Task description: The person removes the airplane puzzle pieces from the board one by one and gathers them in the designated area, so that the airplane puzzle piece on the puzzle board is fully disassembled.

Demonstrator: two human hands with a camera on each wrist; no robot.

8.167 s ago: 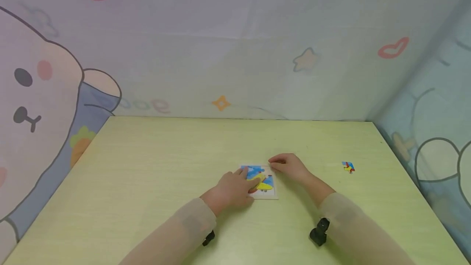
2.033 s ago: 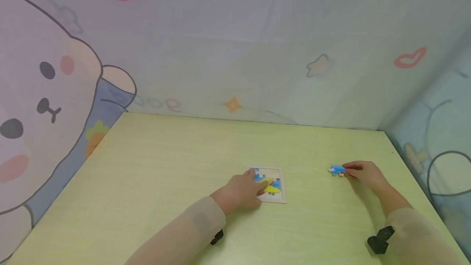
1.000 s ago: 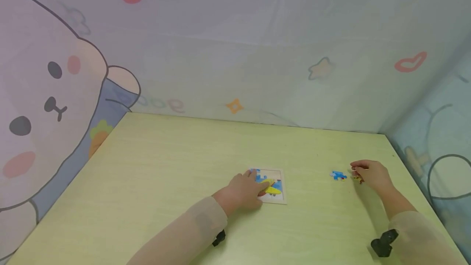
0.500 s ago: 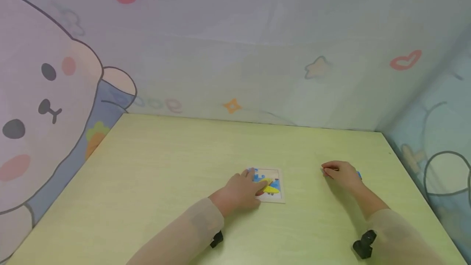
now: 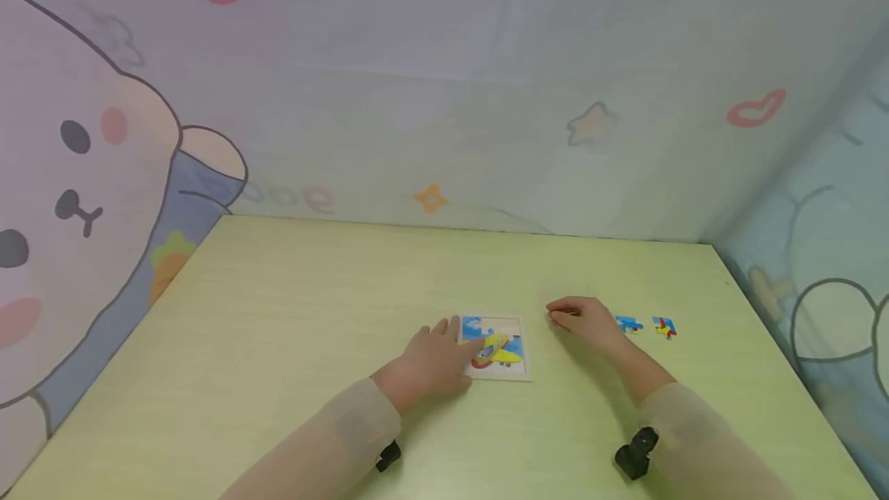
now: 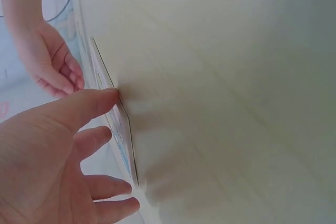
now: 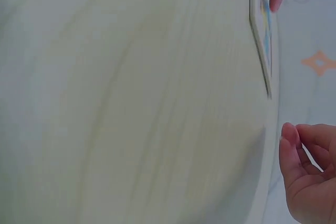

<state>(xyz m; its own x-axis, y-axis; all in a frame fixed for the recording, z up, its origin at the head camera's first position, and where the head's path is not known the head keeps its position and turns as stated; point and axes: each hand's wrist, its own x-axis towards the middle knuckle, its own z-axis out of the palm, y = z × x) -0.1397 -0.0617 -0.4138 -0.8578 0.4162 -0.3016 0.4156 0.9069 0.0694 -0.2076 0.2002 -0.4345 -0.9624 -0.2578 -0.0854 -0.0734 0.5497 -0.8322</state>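
Note:
A small square jigsaw puzzle tray (image 5: 529, 365) with a yellow airplane on blue sky lies mid-table, with bare patches at its top. My left hand (image 5: 434, 361) rests on its left side with fingers spread, the thumb at the near edge. The left wrist view shows this left hand (image 6: 58, 145) along the tray's edge. To the right of the tray, my right hand (image 5: 586, 321) is lifted, thumb and forefinger pinching a thin puzzle piece, mostly hidden by the fingers. In the right wrist view the right hand (image 7: 310, 166) has its fingertips together; the piece cannot be made out there.
Two loose puzzle pieces lie on the table right of the right hand: a mostly blue one (image 5: 629, 324) and a red, yellow and blue one (image 5: 664, 327). A pale wooden table (image 5: 333, 276) meets a cartoon-printed backdrop (image 5: 430, 83). Black wrist cameras (image 5: 635, 454) sit under the forearms.
My right hand took a piece from the loose ones at right and has moved left toward the tray, uncovering two pieces behind it. The left hand stays on the tray.

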